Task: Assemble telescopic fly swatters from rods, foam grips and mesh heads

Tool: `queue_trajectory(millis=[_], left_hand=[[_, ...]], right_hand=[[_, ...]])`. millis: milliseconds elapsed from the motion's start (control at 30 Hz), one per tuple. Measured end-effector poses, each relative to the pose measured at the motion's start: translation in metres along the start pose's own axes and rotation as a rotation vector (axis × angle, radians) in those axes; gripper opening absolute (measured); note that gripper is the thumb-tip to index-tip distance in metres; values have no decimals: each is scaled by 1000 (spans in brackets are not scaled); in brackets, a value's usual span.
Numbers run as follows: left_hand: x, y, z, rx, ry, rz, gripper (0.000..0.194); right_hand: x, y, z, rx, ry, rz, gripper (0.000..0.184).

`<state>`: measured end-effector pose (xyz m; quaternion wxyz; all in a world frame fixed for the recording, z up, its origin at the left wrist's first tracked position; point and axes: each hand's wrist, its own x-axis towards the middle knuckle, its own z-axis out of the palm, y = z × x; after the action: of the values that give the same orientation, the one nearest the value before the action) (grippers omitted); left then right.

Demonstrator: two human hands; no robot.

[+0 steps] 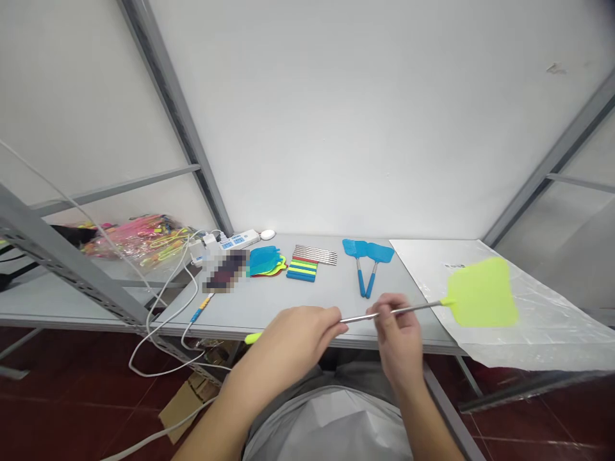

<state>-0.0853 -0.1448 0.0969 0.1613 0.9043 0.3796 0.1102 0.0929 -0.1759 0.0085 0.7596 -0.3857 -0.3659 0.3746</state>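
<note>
A yellow-green fly swatter [483, 294] is held sideways above the table's front edge, its metal rod drawn out long and its square head over to the right. My left hand [307, 330] is closed round the handle side, and the yellow-green grip end pokes out past my wrist. With thumb and fingers, my right hand [398, 333] pinches the metal rod nearer the head. Behind my hands lie two blue fly swatters [369, 253] with short rods. Left of these are several metal rods [314, 254], coloured handle grips [302, 270] and a stack of swatter heads [265, 261].
A clear plastic sheet [432, 269] covers the table's right end. At the left are a power strip [240, 240], white cables [144, 346], a blurred-out dark object [225, 272] and a shelf post [72, 256]. Bagged colourful items [144, 237] sit on the neighbouring shelf.
</note>
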Motion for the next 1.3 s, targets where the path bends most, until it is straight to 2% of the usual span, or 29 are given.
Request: queue_trajectory(millis=[133,233,433,533,633,767,900,967,1033,1067,1167,1233,1300], left_hand=[[5,6,10,-30,-21,53,27],[6,-3,5,-92,-58,60,30],[3,-29,-21,-231,-150,-30,35],[1,-41,-32,-283,-209,-74,34],[-5,-55,-42,-300,-236,-129,34],[-17,-73,-57,-304,-248,-211,33],[-26,-82,-66,-291,-212,-272,34],[-24,-80,-60,-280,-113,-288,37],[-18,-74,-45,-260,43,-291,40],[-13,-70,-35,-260,102,-274,39],[-2,-61,3,-296,218,-102,27],[1,-57,31,-292,501,-15,10],[1,-56,60,-370,900,-20,2]], right_hand=[[-14,12,16,31,-164,83,29],[-14,6,11,43,-219,80,27],[12,-28,-21,74,10,-66,29],[21,-36,-36,82,44,-79,29],[26,-41,-51,136,147,-71,29],[28,-54,-69,184,234,-88,29],[30,-59,-71,214,278,-91,29],[31,-51,-62,259,321,-96,28],[28,-35,-46,272,337,-66,25],[25,-25,-36,255,320,-33,23],[12,3,-7,197,167,111,23],[3,13,5,158,107,141,25],[-1,16,9,117,112,137,28]])
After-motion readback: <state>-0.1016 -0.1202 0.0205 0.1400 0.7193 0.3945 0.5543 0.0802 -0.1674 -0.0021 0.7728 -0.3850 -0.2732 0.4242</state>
